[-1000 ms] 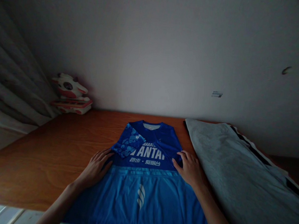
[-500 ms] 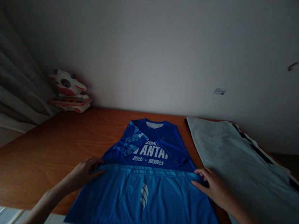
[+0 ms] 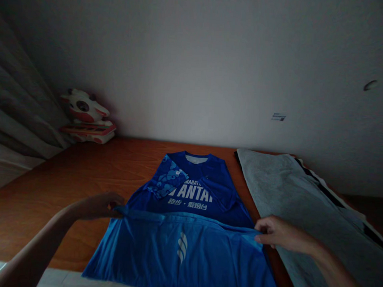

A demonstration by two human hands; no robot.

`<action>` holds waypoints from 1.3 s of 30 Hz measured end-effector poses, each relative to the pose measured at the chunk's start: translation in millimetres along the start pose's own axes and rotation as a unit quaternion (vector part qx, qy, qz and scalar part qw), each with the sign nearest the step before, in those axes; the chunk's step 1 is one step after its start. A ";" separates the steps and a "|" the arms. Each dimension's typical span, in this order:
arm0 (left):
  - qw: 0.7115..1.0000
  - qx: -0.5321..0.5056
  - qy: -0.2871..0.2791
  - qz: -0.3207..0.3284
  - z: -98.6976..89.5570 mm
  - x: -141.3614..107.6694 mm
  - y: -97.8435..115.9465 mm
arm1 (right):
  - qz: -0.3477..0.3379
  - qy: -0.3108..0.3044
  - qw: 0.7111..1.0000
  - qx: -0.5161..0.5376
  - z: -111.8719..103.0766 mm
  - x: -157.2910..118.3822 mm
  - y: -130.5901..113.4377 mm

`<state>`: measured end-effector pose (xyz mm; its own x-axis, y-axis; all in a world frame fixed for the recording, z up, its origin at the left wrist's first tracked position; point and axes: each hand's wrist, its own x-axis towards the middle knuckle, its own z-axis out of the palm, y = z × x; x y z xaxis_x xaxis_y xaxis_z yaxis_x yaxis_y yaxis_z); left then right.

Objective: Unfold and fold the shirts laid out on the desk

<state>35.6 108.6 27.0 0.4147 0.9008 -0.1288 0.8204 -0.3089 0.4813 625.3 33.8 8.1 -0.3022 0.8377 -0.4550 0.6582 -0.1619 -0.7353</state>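
A blue running shirt (image 3: 185, 247) with white lettering lies front up on the wooden table, its neckline toward the wall. Both sleeves are folded inward over the chest, and the lower part is turned up so the hem runs across below the lettering. My left hand (image 3: 106, 205) pinches the left end of that hem. At the right end, my right hand (image 3: 272, 233) grips the hem between thumb and fingers. Between the two hands the hem is drawn out and slightly raised, and the bottom fold hangs at the table's front edge.
Grey folded garments (image 3: 273, 187) lie along the table's right side. A cow-shaped toy keyboard (image 3: 89, 117) stands at the back left, beside a curtain (image 3: 16, 94). The wall (image 3: 195, 74) rises directly behind the wooden table (image 3: 62, 187).
My hands have moved farther apart and closed on the hem's ends. The hem is lifted a little and pulled wider, with its corners drawn outward.
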 end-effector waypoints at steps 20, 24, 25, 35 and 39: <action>0.987 0.030 0.126 0.096 71.9 7.5 -8.4 | -0.172 0.260 0.940 -0.138 50.1 16.1 39.3; 0.989 0.040 0.115 0.084 72.9 -23.1 -5.8 | -0.157 0.240 0.948 -0.138 52.5 -7.7 42.1; 0.990 0.038 0.106 0.079 73.6 -32.9 -5.3 | -0.149 0.231 0.952 -0.138 52.8 -16.0 43.2; 0.985 -0.066 0.160 0.022 32.6 -45.7 -0.8 | -0.097 0.230 0.968 -0.019 18.6 -27.7 15.6; 0.961 -0.180 0.208 -0.028 9.3 29.0 -0.3 | -0.084 0.280 0.954 0.061 -14.0 36.5 7.4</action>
<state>51.2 132.0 15.1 0.1185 0.9802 0.1588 0.6159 -0.1980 0.7626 628.8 70.4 -7.0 0.0431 0.9990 -0.0112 0.5369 -0.0326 -0.8430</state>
